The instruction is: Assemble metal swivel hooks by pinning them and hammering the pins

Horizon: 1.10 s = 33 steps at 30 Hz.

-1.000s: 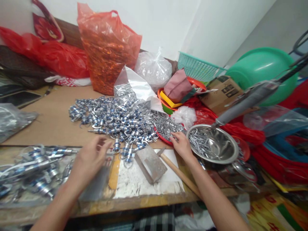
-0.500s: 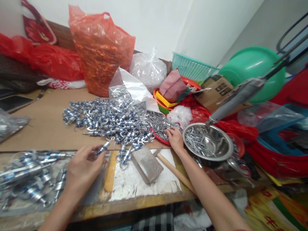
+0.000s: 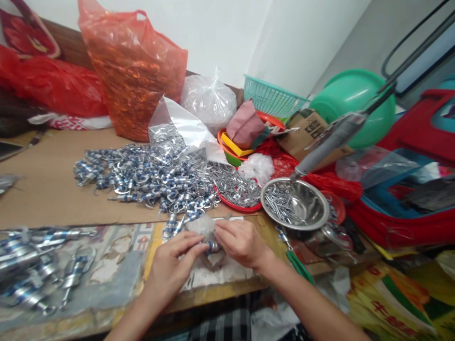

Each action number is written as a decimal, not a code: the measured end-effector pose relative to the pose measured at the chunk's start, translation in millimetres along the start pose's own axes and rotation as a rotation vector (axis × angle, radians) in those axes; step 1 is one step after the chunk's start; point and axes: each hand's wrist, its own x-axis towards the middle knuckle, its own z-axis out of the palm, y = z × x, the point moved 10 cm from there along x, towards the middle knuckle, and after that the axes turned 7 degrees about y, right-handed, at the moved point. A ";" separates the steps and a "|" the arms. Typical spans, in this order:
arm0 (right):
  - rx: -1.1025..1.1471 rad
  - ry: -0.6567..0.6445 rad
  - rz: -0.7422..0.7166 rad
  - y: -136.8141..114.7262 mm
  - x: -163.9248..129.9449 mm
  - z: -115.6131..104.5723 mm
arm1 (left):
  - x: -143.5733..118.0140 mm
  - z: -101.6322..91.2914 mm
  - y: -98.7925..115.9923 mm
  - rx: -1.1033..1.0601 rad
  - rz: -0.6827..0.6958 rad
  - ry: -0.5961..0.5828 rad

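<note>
A: Small blue-banded metal fitting (image 3: pixel 212 246) in the middle, right over the grey block (image 3: pixel 203 226), close to the near edge of the workbench (image 3: pixel 53 189).

B: Much room around it?

A: Tight behind: the heap of blue-and-silver fittings (image 3: pixel 149 175) begins just beyond the block. To the block's right there's a red tray of silver pins (image 3: pixel 236 189), then a steel bowl (image 3: pixel 296 204) holding more pins. To its left, bare patched board runs out to a loose scatter of fittings (image 3: pixel 31 270).

B: And the hands?

A: Both forearms come up from the near edge and meet at the block. Left hand (image 3: pixel 174 265) is knuckles up, thumb and forefinger pinched on the fitting's left end. Right hand (image 3: pixel 241 244) is curled, fingertips closed on the right end. The fitting sits between the two sets of fingertips, mostly hidden by them.
</note>
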 end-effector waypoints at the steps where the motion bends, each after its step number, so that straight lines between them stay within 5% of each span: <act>1: -0.027 0.000 -0.090 -14.3 2.6 -3.2 | 1.0 0.6 0.3 0.009 -0.005 -0.010; 5: -0.024 0.033 -0.230 -36.3 8.5 -11.9 | 4.0 4.1 3.5 0.027 0.001 -0.052; 9: 0.076 0.044 -0.182 -34.2 7.0 -12.0 | 4.9 1.7 1.8 0.019 0.004 -0.036; 16: 0.739 0.040 0.726 26.6 -16.5 18.7 | 2.6 -0.6 -1.3 -0.007 -0.008 -0.043; 19: 0.838 0.051 0.963 35.3 -29.6 31.9 | 0.6 -3.1 -4.1 -0.003 -0.013 0.008; 30: 0.766 0.066 0.805 26.1 -15.8 20.0 | -2.2 -10.3 0.7 -0.043 0.012 0.098; 33: 0.729 0.088 0.797 25.2 -21.3 13.6 | -2.8 -14.9 -7.7 -0.094 -0.108 0.133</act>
